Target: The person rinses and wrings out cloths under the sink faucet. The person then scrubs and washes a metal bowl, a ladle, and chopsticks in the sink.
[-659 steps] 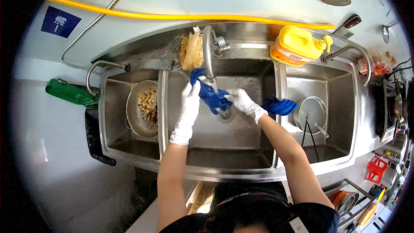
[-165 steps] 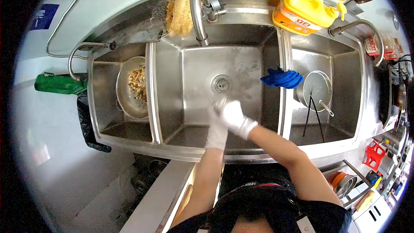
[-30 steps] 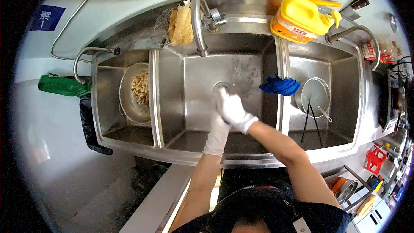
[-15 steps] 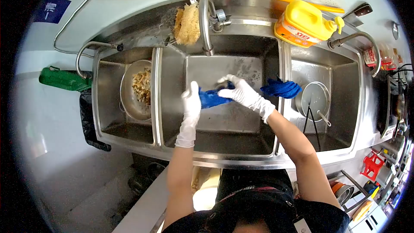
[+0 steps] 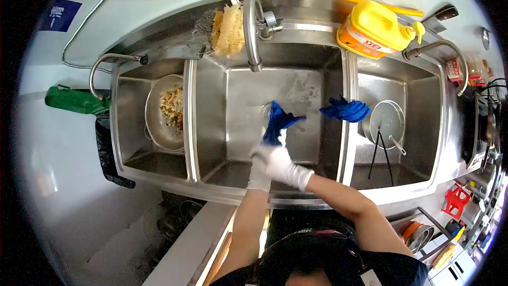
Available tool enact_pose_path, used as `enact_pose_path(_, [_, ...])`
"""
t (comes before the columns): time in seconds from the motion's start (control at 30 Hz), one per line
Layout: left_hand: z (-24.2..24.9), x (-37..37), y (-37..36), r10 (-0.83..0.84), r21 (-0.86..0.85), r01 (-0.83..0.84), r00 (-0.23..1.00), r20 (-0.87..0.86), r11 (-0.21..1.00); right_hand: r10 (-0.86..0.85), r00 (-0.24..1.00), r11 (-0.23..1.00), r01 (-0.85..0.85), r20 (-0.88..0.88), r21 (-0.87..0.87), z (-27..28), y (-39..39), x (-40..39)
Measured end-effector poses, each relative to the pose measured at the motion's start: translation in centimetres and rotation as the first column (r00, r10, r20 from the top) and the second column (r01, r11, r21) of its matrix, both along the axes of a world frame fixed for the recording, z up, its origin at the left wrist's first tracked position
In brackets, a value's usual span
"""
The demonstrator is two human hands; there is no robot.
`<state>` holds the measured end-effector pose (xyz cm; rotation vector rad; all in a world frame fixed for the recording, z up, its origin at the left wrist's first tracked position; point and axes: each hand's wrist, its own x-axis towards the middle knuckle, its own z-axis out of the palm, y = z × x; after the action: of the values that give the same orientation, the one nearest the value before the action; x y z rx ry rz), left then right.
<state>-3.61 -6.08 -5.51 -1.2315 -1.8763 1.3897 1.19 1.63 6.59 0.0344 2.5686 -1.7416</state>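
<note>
Though likely light, soft and slippery if wet, best to grip the blue cloth (image 5: pixel 279 123) by its bunched end, over the middle sink (image 5: pixel 241 100), inside overlapping left hand (image 5: pixel 259 167) and right hand (image 5: pixel 276 163), with fingers too blurred to call pinching or spread.

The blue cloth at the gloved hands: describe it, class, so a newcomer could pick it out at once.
Start at the long stainless-steel sink with three basins, then look into its wide middle basin. There, a crumpled blue cloth extends forward from the blurred, white-gloved hands. Unlike the bunched blue cloth lying across the steel divider to the right, this one meets the hands.
</note>
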Motion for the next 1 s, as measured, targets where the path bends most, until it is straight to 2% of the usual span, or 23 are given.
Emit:
enact_pose_path(0.03, [0.6, -0.2, -0.3, -0.351, -0.396, 0.140, 0.770, -0.533, 0.908, 0.110, 0.994, 0.989, -0.110, 0.001, 0.103, 1.2, -0.5, 1.0])
enact_pose_path(0.07, [0.8, -0.1, -0.6, -0.711, -0.729, -0.011, 0.211, -0.671, 0.684, 0.222, 0.975, 0.955, -0.220, 0.013, 0.200, 1.8, -0.9, 1.6])
enact_pose_path(0.1, [-0.3, 0.7, -1.0, -0.693, -0.709, -0.205, 0.156, -0.704, 0.674, 0.217, 0.949, 0.939, -0.139, -0.230, 0.315, 0.2, -1.4, 1.8])
enact_pose_path(0.13, [-1.4, 1.8, -1.3, -0.683, -0.658, -0.391, 0.095, -0.724, 0.643, 0.212, 0.921, 0.893, -0.047, -0.327, 0.448, -5.2, -1.6, 1.6])
enact_pose_path(0.17, [3.1, 1.8, 0.7, -0.962, -0.889, -0.419, 0.110, -0.251, 0.184, 0.144, 0.967, 0.874, -0.025, -0.209, 0.485, -6.1, 0.5, 0.2])
enact_pose_path(0.2, [7.4, 1.3, 3.0, -0.946, -0.839, -0.437, 0.141, 0.293, -0.325, -0.102, 0.986, 0.983, 0.080, 0.134, 0.164, -3.5, 2.9, -3.0])
enact_pose_path(0.23, [5.3, 1.4, 2.7, -0.956, -0.940, -0.333, 0.291, -0.026, -0.075, -0.160, 0.952, 0.920, 0.048, 0.259, 0.389, -6.7, 3.4, -4.7])
enact_pose_path(0.27, [7.1, 1.2, 2.9, -0.953, -0.955, -0.279, 0.304, 0.012, -0.101, -0.186, 0.977, 0.916, 0.133, 0.106, 0.380, -5.7, 3.3, -4.3])
enact_pose_path(0.33, [5.4, 1.6, 1.5, -0.992, -0.766, -0.631, 0.090, 0.086, -0.124, -0.095, 0.995, 0.827, 0.076, 0.006, 0.556, -7.1, 2.0, -2.8])
enact_pose_path(0.4, [1.9, 1.9, -0.5, -0.970, -0.464, -0.885, -0.073, 0.234, -0.045, -0.118, 0.992, 0.839, 0.078, 0.040, 0.539, -7.1, 2.4, -3.0])
enact_pose_path(0.43, [0.2, 2.4, -1.3, -0.937, -0.294, -0.955, -0.127, 0.326, 0.027, -0.128, 0.990, 0.844, 0.076, 0.062, 0.530, -7.0, 2.7, -2.8])
enact_pose_path(0.5, [0.2, 2.6, -0.3, -0.989, -0.585, -0.808, -0.025, 0.147, -0.066, -0.150, 0.983, 0.860, 0.080, 0.101, 0.504, -6.8, 3.0, -2.6])
enact_pose_path(0.53, [1.1, 2.4, 1.5, -0.970, -0.916, -0.397, 0.242, -0.036, -0.065, -0.162, 0.980, 0.869, 0.086, 0.116, 0.488, -6.6, 3.1, -2.8])
enact_pose_path(0.57, [2.1, 2.2, 2.0, -0.931, -0.947, -0.320, 0.349, -0.109, -0.009, -0.367, 0.920, 0.860, 0.281, 0.135, 0.426, -6.7, 4.0, -3.7])
enact_pose_path(0.6, [1.2, 1.9, 1.8, -0.953, -0.934, -0.356, 0.293, -0.071, -0.040, -0.403, 0.889, 0.889, 0.324, 0.217, 0.324, -6.4, 4.5, -3.5])
enact_pose_path(0.67, [3.0, 0.9, 1.4, -0.973, -0.916, -0.391, 0.231, -0.002, -0.091, -0.300, 0.901, 0.954, 0.287, 0.314, 0.090, -7.7, 5.2, -1.6])
enact_pose_path(0.7, [2.6, -0.8, 0.8, -0.980, -0.853, -0.519, 0.192, -0.051, -0.057, -0.195, 0.894, 0.979, 0.204, 0.404, 0.021, -6.0, 5.6, -0.6])
enact_pose_path(0.73, [2.6, -0.6, -0.1, -0.980, -0.849, -0.495, 0.163, 0.117, -0.183, 0.032, 0.892, 0.998, -0.050, 0.450, 0.029, -4.1, 6.2, 0.4])
enact_pose_path(0.8, [2.9, -1.1, -0.2, -0.951, -0.776, -0.553, 0.219, 0.218, -0.305, 0.126, 0.878, 0.912, -0.285, 0.462, 0.294, -3.2, 5.8, 1.7])
enact_pose_path(0.83, [1.3, -1.5, -1.0, -0.932, -0.753, -0.552, 0.164, 0.323, -0.358, 0.102, 0.896, 0.921, -0.249, 0.432, 0.300, -2.8, 5.8, 1.9])
enact_pose_path(0.93, [5.6, -2.6, -0.3, -0.962, -0.782, -0.566, 0.223, 0.159, -0.261, 0.006, 0.997, 0.991, -0.015, 0.072, 0.132, -4.7, 6.5, 1.5])
enact_pose_path(0.97, [4.4, -2.7, -0.8, -0.972, -0.830, -0.522, 0.217, 0.090, -0.194, -0.095, 0.995, 0.988, 0.098, 0.036, -0.118, -5.3, 6.2, 1.1])
enact_pose_path(1.0, [3.8, -2.5, -0.9, -0.977, -0.824, -0.532, 0.175, 0.119, -0.196, -0.199, 0.978, 0.925, 0.207, 0.057, -0.320, -5.2, 6.1, 0.3])
